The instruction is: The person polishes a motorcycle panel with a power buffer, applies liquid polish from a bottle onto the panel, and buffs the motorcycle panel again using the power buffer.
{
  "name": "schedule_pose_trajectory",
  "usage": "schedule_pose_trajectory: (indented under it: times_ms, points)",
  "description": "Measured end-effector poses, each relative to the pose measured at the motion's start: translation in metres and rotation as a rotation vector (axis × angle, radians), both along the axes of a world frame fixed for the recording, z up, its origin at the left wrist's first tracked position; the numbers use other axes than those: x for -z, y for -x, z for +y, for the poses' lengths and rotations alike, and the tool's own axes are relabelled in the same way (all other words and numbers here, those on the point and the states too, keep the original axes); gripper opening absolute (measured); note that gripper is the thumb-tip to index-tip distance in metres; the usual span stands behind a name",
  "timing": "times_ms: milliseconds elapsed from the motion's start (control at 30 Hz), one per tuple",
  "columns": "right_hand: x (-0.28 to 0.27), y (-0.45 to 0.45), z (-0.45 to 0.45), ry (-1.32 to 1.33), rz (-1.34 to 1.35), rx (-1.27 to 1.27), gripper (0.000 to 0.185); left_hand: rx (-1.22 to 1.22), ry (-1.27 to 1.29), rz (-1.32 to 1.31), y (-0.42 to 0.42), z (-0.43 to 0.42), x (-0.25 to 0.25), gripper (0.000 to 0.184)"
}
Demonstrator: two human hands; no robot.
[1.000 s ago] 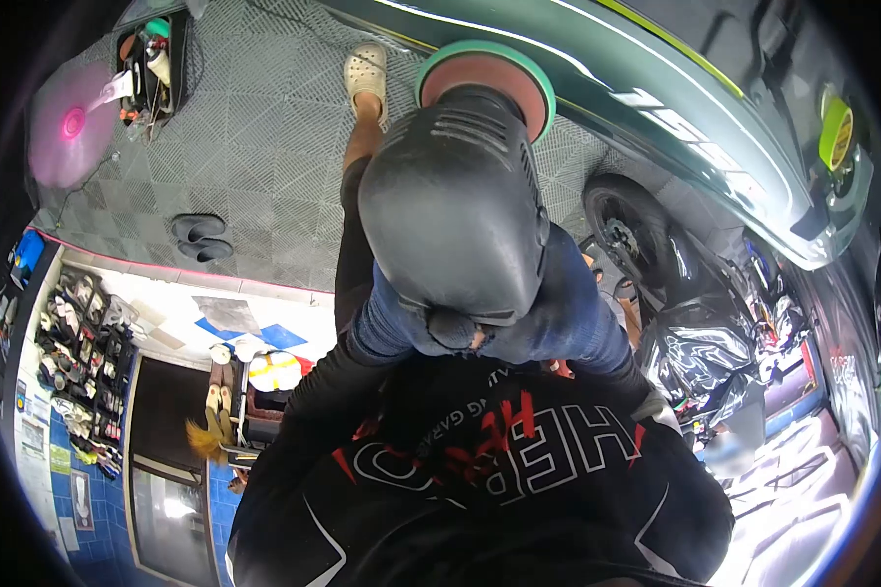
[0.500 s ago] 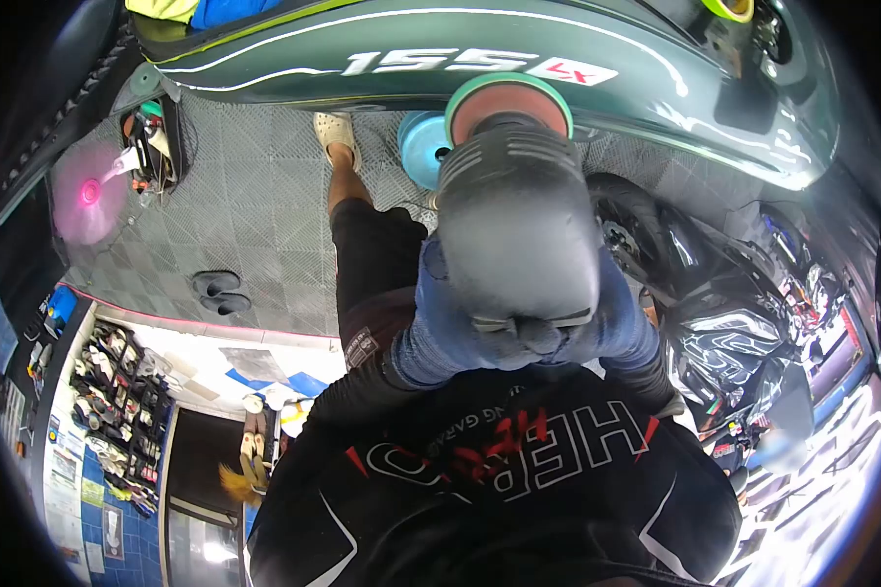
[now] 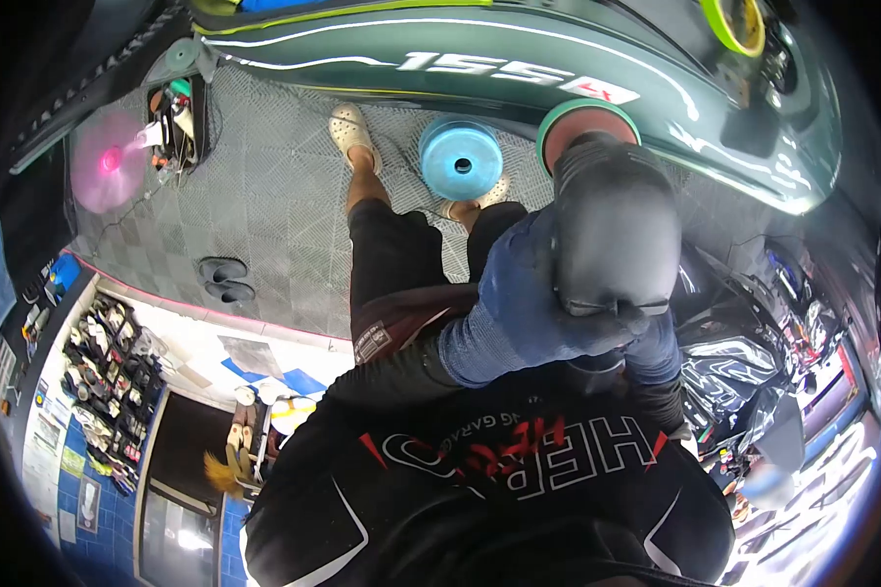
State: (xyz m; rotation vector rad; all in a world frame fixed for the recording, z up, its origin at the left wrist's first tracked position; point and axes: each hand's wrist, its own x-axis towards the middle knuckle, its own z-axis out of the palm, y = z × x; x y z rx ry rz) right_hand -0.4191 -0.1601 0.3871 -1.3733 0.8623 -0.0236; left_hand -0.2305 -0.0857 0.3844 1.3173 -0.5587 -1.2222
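A black polisher point(image 3: 619, 220) is held in front of my body by both hands, which wear blue gloves. My left hand point(image 3: 507, 303) is closed on its left side. My right hand point(image 3: 654, 350) grips it from the right, mostly hidden behind the machine's body. At the far end is a round pad point(image 3: 585, 125) with a green rim and reddish backing. It overlaps the lower edge of a glossy green vehicle panel point(image 3: 362, 61) marked "155" and "LX"; whether it touches the panel is hard to tell.
A blue round stool point(image 3: 462, 161) stands by my feet. On the left are a spinning pink fan point(image 3: 110, 159), a tool caddy point(image 3: 178, 127) and black slippers point(image 3: 225, 279). A shelf of bottles point(image 3: 113, 386) is behind them. A black motorcycle point(image 3: 729, 342) stands at right.
The polisher and both hands have moved right along the green panel, with the pad now below the "LX" mark. The blue stool and my right foot have come into fuller view.
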Motion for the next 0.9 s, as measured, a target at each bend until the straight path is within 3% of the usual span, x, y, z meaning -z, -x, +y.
schedule_pose_trajectory:
  times_ms: [67, 100, 200, 233, 267, 300, 333, 400, 533, 600, 700, 767, 833, 900]
  points:
    - [0.003, -0.025, 0.007, 0.23, -0.007, -0.111, 0.102, -0.027, -0.005, -0.071, -0.013, 0.016, 0.008, 0.09]
    - [-0.001, -0.038, 0.008, -0.049, 0.094, -0.062, 0.105, -0.038, -0.002, -0.14, -0.019, 0.026, 0.013, 0.094]
    - [-0.001, -0.073, 0.012, 0.064, 0.058, -0.165, 0.101, 0.04, -0.051, -0.09, -0.04, 0.057, 0.033, 0.1]
    - [-0.007, -0.102, 0.01, 0.005, 0.099, -0.219, 0.093, 0.028, -0.057, -0.084, -0.037, 0.069, 0.043, 0.1]
    - [-0.005, -0.118, 0.016, 0.001, 0.103, -0.233, 0.093, -0.147, 0.013, -0.035, -0.03, 0.081, 0.054, 0.1]
    - [-0.002, -0.131, 0.022, -0.182, 0.067, -0.099, 0.088, -0.321, 0.082, 0.014, -0.034, 0.085, 0.057, 0.1]
    - [0.002, -0.142, 0.027, -0.365, 0.035, 0.038, 0.084, -0.333, 0.074, 0.017, -0.044, 0.094, 0.063, 0.1]
    - [0.016, -0.157, 0.034, -0.4, 0.031, -0.02, 0.087, -0.099, 0.099, -0.303, -0.073, 0.111, 0.08, 0.1]
    - [0.024, -0.201, 0.043, -0.436, 0.038, -0.084, 0.096, -0.052, 0.141, -0.572, -0.096, 0.131, 0.118, 0.103]
    - [0.024, -0.223, 0.048, -0.41, 0.067, -0.054, 0.101, -0.144, 0.175, -0.148, -0.107, 0.139, 0.127, 0.108]
    - [0.032, -0.248, 0.054, -0.329, 0.07, -0.144, 0.107, -0.271, 0.177, 0.05, -0.124, 0.148, 0.136, 0.116]
    - [0.038, -0.264, 0.059, -0.382, -0.004, -0.036, 0.085, -0.224, 0.211, -0.009, -0.137, 0.155, 0.155, 0.119]
    - [0.045, -0.272, 0.057, -0.358, 0.037, -0.129, 0.086, -0.171, 0.244, -0.067, -0.149, 0.162, 0.161, 0.123]
    - [0.049, -0.278, 0.059, -0.333, 0.081, -0.216, 0.087, -0.246, 0.079, 0.307, -0.156, 0.171, 0.155, 0.126]
